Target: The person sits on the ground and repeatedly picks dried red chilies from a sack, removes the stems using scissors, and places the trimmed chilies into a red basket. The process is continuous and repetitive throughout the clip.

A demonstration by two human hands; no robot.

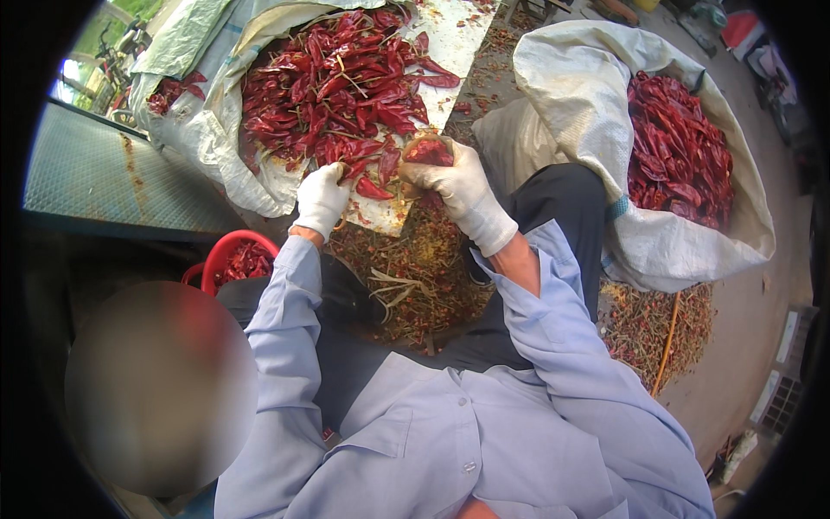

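Both my hands wear white knit gloves with dirty fingertips. My left hand (322, 199) is at the near edge of a heap of dried red chili peppers (331, 84), its thumb and fingertips closed on a chili pepper (352, 170). To its right, my right hand (462, 188) is curled around several red chili peppers (430, 154), which show between the thumb and fingers. Under the heap lies a pale board (447, 107), and a single chili pepper (373, 189) rests on it between my hands.
A white woven sack (564, 71) full of red chilies stands at the right. A red bucket (209, 266) with chili pieces is at the left, beside a blue-green metal panel (97, 175). Stems and debris (421, 279) cover the ground between my legs. An orange rod (668, 344) lies at the right.
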